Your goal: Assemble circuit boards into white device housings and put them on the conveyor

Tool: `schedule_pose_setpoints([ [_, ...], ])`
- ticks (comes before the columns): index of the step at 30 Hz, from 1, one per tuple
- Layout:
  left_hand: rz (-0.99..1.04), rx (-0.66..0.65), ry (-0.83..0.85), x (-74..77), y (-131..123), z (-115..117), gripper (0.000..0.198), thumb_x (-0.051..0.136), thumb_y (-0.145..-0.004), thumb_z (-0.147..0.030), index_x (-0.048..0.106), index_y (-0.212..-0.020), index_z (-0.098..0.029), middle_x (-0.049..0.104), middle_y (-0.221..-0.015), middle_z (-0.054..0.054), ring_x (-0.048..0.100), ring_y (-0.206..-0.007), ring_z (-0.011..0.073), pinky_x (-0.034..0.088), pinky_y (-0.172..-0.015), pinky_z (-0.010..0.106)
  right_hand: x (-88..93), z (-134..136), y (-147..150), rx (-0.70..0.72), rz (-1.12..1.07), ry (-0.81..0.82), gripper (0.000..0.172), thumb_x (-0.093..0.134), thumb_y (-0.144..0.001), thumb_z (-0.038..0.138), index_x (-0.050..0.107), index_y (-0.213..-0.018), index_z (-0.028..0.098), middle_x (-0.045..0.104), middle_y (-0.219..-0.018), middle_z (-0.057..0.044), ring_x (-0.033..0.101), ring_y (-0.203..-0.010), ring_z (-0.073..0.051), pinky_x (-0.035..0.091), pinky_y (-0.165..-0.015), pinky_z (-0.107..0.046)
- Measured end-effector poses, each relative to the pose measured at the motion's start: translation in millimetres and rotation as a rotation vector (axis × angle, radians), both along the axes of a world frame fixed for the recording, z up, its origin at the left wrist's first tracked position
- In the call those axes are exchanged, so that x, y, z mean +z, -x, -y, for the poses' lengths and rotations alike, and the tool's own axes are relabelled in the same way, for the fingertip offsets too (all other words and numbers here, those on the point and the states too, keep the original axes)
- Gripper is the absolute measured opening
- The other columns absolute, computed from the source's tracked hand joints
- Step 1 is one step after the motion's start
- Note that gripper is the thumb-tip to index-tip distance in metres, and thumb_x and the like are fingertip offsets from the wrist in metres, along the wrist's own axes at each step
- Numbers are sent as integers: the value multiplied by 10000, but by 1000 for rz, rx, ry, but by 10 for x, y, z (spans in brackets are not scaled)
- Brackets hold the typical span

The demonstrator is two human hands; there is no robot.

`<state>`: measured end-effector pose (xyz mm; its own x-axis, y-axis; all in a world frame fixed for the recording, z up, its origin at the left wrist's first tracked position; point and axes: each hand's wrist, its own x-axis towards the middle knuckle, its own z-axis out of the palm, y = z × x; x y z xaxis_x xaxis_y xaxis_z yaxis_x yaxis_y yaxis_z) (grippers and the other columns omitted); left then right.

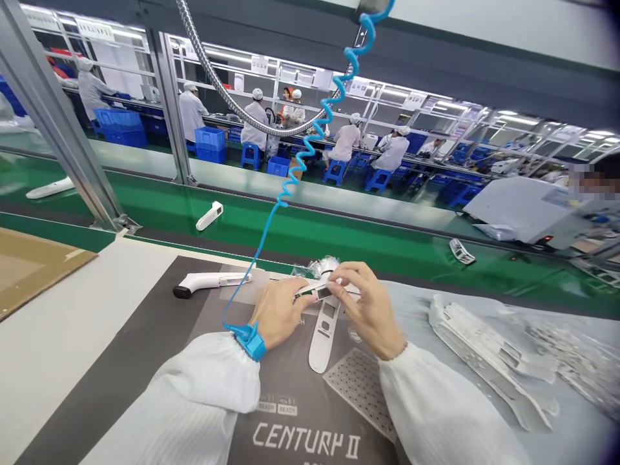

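Note:
My left hand (279, 312), with a blue wrist strap (250, 342) at its cuff, is closed on the left end of a small white part with a green circuit board and a dark display (323, 294). My right hand (367, 303) pinches the right end of the same part, its thumb and fingers near the display. Fingers hide much of it. Just below lies a long white plastic shell (322, 342) with cut-outs, flat on the dark printed mat (290, 387). Left of my hands rests a white handle-shaped housing (208, 281) with a black end.
White shells (489, 355) are piled at right beside clear bags. A perforated plate pattern (361, 387) shows on the mat. Beyond runs a green conveyor (339, 236) carrying white housings (210, 216). A coiled blue cord (307, 152) hangs ahead; co-workers sit at a far bench.

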<state>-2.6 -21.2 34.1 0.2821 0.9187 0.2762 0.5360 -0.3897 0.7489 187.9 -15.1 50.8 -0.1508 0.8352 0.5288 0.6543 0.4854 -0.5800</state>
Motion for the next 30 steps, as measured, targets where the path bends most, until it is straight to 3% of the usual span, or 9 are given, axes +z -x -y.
schedule_pose_setpoints([
  [4,-65,60,1,-5,-10,3,232,539,-927,-357,709,-1052,-261,740,-1014,38,666,-946,233,449,-807,310,2,35,36,-65,451,-211,158,528,-956,261,648,-855,246,687,-935,-37,558,-876,-209,324,-859,-404],
  [9,-99,408,163,17,79,-112,287,481,-943,-383,699,-1022,-215,736,-890,91,674,-870,265,430,-732,320,-44,-88,26,58,419,-110,169,444,-950,177,532,-813,223,650,-875,-26,557,-859,-186,334,-839,-358],
  [11,-54,446,188,23,124,-156,298,477,-939,-375,695,-1036,-196,732,-874,93,673,-854,256,426,-719,306,-103,-288,-28,-67,370,27,158,422,-945,204,517,-821,219,639,-839,-36,559,-836,-198,343,-814,-359],
  [14,25,398,236,35,159,-167,330,471,-930,-407,689,-1049,-190,703,-725,46,656,-696,215,414,-670,284,-218,-575,-136,-337,395,215,138,477,-902,221,541,-780,203,652,-840,-73,568,-883,-247,338,-802,-384],
  [17,43,387,258,29,184,-170,376,474,-904,-488,686,-1015,-198,657,-607,7,630,-613,209,397,-642,285,-278,-637,-339,-415,434,227,94,550,-876,265,609,-915,204,668,-1021,-80,576,-994,-247,357,-824,-369],
  [20,57,415,274,-14,222,-207,412,483,-871,-547,688,-992,-211,641,-559,-1,641,-644,241,391,-621,293,-185,-403,-709,-454,477,213,204,477,-940,325,643,-1020,240,663,-1086,-49,590,-1001,-195,381,-808,-314],
  [25,119,412,332,-55,247,-223,460,485,-837,-608,687,-990,-223,658,-570,0,648,-647,249,411,-601,303,136,299,-1646,-663,583,275,257,485,-928,341,694,-882,198,683,-986,-85,618,-891,-244,363,-731,-342],
  [28,103,413,357,-40,230,-206,485,481,-829,-631,683,-1017,-231,658,-573,2,648,-647,252,412,-591,309,162,622,-2061,-748,707,447,220,536,-900,355,706,-850,224,707,-923,-55,634,-822,-238,356,-695,-336],
  [30,85,407,371,-30,218,-199,504,479,-823,-649,679,-1036,-238,658,-577,1,636,-628,251,412,-584,316,105,759,-2148,-738,724,501,182,561,-890,347,708,-883,240,718,-931,-37,644,-826,-222,367,-697,-326],
])
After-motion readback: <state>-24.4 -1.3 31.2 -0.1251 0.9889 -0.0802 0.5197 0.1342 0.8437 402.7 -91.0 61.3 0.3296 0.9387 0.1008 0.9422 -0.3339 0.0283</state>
